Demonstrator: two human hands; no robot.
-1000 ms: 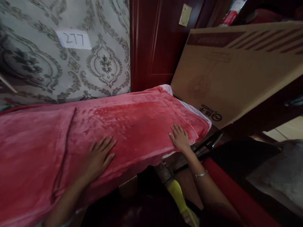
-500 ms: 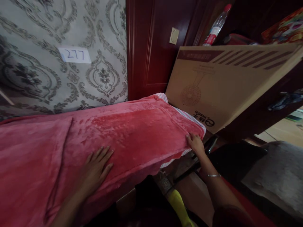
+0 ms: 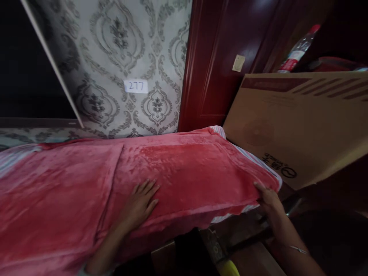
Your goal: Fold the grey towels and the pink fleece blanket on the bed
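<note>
A folded red plush blanket lies along a long surface with striped cloth showing at its right end and lower edge. My left hand rests flat on the blanket just right of a fold line, fingers spread. At the blanket's front right corner, my right hand grips the edge, one finger on top and the others curled below and partly hidden. A bracelet circles my right wrist.
Beyond the blanket's right end leans a large cardboard box, a plastic bottle behind it. A dark screen and a paper marked 277 are on the patterned wall. A dark red door stands beside it.
The view has swung left, bringing the dark screen in. My right hand now has its fingers curled around the blanket's corner edge. My left hand stays flat on the blanket.
</note>
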